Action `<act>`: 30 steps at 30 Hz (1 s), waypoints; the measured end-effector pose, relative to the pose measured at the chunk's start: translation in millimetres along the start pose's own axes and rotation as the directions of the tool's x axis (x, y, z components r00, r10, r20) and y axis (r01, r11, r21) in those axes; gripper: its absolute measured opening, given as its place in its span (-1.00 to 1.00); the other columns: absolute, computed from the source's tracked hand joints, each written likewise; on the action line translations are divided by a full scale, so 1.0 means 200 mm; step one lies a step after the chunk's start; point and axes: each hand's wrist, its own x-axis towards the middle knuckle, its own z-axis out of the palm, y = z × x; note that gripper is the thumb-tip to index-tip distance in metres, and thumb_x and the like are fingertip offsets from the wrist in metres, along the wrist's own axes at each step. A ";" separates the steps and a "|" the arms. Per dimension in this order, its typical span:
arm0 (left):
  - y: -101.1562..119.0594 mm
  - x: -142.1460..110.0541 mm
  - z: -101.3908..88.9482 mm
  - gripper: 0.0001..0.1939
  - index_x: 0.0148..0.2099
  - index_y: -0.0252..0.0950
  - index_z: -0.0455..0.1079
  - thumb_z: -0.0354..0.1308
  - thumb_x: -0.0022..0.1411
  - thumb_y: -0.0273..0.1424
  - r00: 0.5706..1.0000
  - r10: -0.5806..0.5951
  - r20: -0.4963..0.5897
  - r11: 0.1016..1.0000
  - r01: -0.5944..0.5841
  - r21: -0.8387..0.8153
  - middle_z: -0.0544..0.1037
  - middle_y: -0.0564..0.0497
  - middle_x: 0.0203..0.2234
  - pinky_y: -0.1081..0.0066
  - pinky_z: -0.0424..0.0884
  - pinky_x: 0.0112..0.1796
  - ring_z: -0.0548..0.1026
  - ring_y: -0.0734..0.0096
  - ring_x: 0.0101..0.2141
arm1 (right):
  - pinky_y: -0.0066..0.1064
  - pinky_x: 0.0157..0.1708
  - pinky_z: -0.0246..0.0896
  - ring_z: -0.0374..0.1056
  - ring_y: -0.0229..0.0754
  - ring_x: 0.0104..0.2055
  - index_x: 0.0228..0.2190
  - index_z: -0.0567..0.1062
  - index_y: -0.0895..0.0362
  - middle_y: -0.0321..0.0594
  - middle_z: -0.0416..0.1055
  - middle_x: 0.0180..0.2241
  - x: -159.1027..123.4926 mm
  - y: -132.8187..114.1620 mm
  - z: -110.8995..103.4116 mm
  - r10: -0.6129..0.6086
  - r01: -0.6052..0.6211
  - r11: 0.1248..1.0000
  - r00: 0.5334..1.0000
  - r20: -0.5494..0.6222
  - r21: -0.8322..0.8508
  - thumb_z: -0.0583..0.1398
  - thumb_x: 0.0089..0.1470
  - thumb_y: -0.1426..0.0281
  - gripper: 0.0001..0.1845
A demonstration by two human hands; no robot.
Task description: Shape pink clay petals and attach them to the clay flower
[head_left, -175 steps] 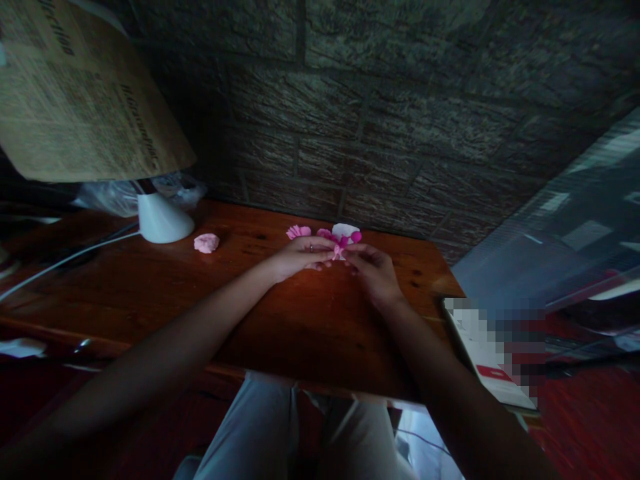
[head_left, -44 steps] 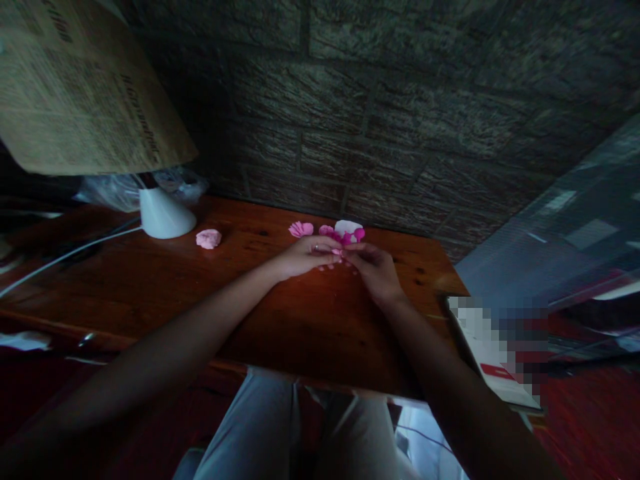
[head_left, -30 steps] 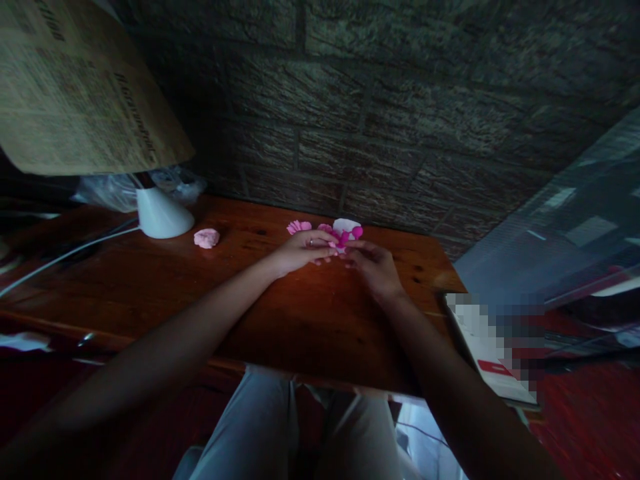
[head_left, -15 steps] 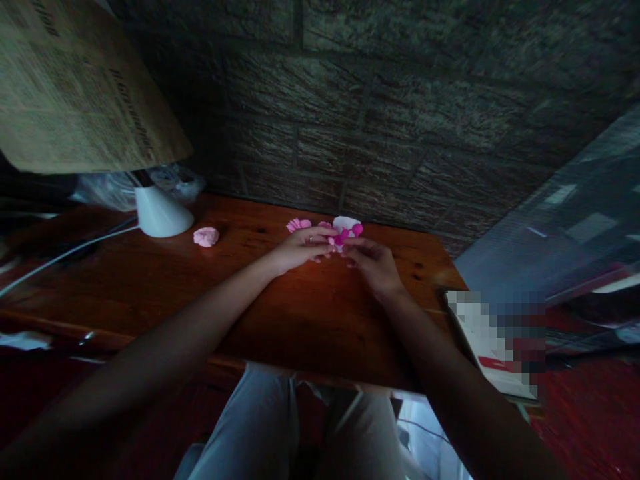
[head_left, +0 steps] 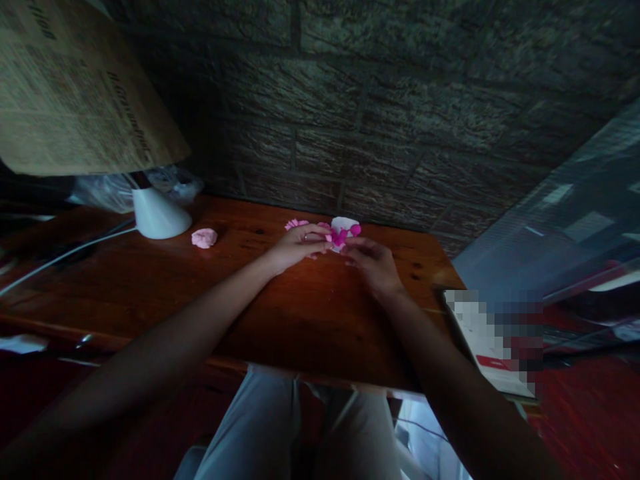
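Toward the back of the wooden table, my left hand [head_left: 296, 248] and my right hand [head_left: 373, 261] almost meet around a bright magenta petal-like piece [head_left: 340, 238]. My left hand pinches it at its left side, the thumb below and the fingers above. The fingers of my right hand close on its lower right; their tips are partly hidden. Behind it shows a white rounded piece [head_left: 345, 223]. Pale pink ruffled pieces [head_left: 296, 225] lie just behind my left hand. Farther left on the table rests a crumpled pink clump [head_left: 204, 238].
A lamp with a printed paper shade [head_left: 85, 100] and a white base [head_left: 161, 213] stands at the left, its cord running left. Clear plastic [head_left: 103, 192] lies behind it. A brick wall [head_left: 325, 100] rises at the back. Something flat and pale [head_left: 473, 327] sits at the table's [head_left: 310, 327] right edge.
My left hand has shifted very slightly left against the magenta piece, its fingers a little changed. My right hand stays in nearly the same place. The whole view has moved a touch.
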 end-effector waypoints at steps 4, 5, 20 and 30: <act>-0.01 0.01 0.00 -0.70 -0.17 -0.33 0.55 0.43 0.03 -0.37 0.999 0.045 -0.020 0.999 -0.045 0.003 0.64 -0.10 -0.17 0.48 0.36 -0.36 0.54 0.43 -0.28 | -0.35 -0.30 0.39 0.49 -0.19 -0.30 -0.43 0.62 0.08 -0.28 0.59 -0.41 0.00 -0.01 0.00 0.025 -0.024 0.998 1.000 -0.015 0.049 0.44 -0.32 0.32 -0.72; -0.01 0.01 0.00 -0.70 -0.18 -0.33 0.55 0.44 0.02 -0.36 0.998 0.052 -0.029 0.999 -0.052 0.000 0.64 -0.09 -0.19 0.48 0.35 -0.38 0.53 0.44 -0.30 | -0.35 -0.30 0.39 0.49 -0.19 -0.30 -0.43 0.61 0.08 -0.27 0.59 -0.41 0.00 -0.01 0.01 0.031 -0.030 0.998 0.999 -0.013 0.058 0.45 -0.33 0.33 -0.71; 0.01 -0.01 0.01 -0.67 -0.11 -0.28 0.61 0.42 0.04 -0.33 1.000 0.021 -0.014 0.999 -0.020 0.048 0.64 -0.08 -0.15 0.47 0.38 -0.34 0.54 0.41 -0.24 | -0.37 -0.33 0.32 0.46 -0.17 -0.26 -0.38 0.62 0.06 -0.26 0.60 -0.32 0.00 -0.01 0.00 0.004 -0.004 1.000 1.000 0.011 0.013 0.47 -0.30 0.27 -0.67; -0.01 -0.01 0.01 -0.64 -0.09 -0.29 0.57 0.41 0.07 -0.26 0.999 0.020 0.048 0.997 -0.024 0.071 0.64 -0.09 -0.15 0.43 0.42 -0.28 0.55 0.34 -0.17 | -0.34 -0.27 0.38 0.46 -0.20 -0.31 -0.40 0.63 0.07 -0.28 0.59 -0.38 0.00 -0.01 0.02 0.001 -0.001 0.996 1.000 0.000 0.088 0.48 -0.36 0.30 -0.65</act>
